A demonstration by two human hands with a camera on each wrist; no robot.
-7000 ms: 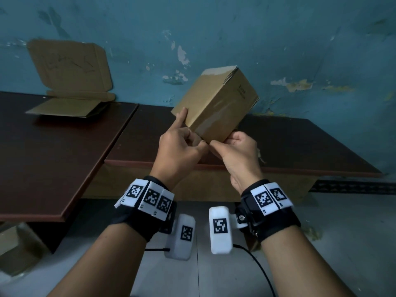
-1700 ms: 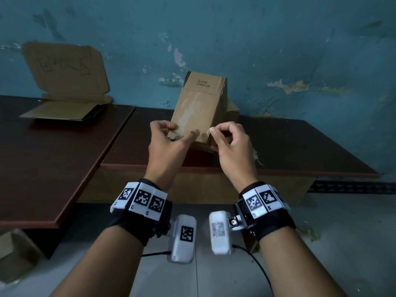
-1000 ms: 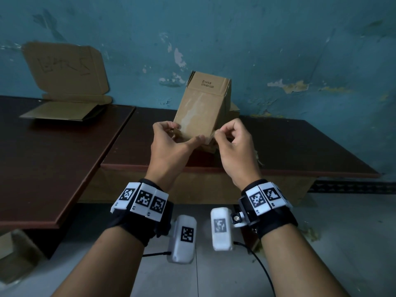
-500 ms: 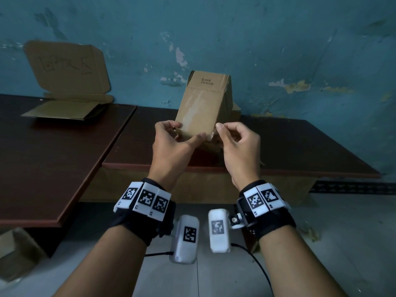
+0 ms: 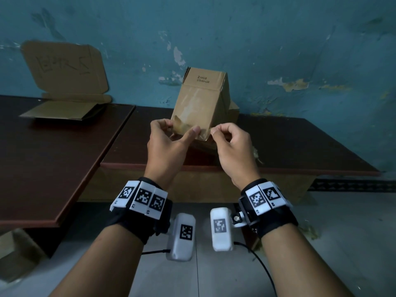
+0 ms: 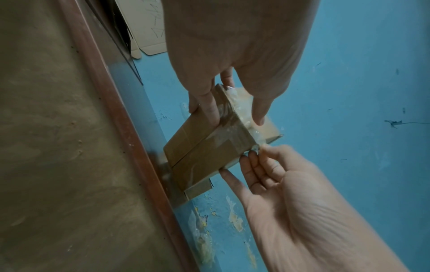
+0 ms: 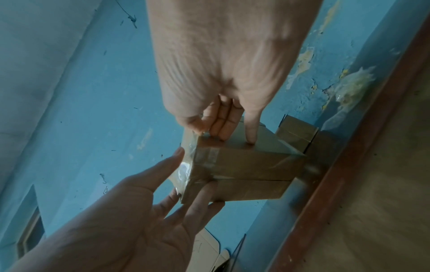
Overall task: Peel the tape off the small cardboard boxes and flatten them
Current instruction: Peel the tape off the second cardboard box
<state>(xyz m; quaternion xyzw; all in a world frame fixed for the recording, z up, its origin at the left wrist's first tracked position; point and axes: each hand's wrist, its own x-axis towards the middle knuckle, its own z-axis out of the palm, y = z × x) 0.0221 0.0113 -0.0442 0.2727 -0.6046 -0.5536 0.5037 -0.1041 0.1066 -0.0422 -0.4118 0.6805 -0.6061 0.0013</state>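
Peeling blue wall point(image 5: 278, 39) is backing the small cardboard box point(image 5: 199, 103) held above the table's front edge point(image 5: 235, 167) — left hand point(image 5: 169, 144) gripping its light, stiff corner, right hand point(image 5: 231, 146) pinching thin, clingy tape point(image 6: 257, 145).

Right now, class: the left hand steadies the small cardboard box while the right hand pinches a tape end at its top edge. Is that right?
Not quite. The right hand pinches the tape at the small cardboard box's bottom corner, as the head view shows. The left hand does steady it.

Head view looks down; both wrist views closely share the box point(image 6: 209, 147).
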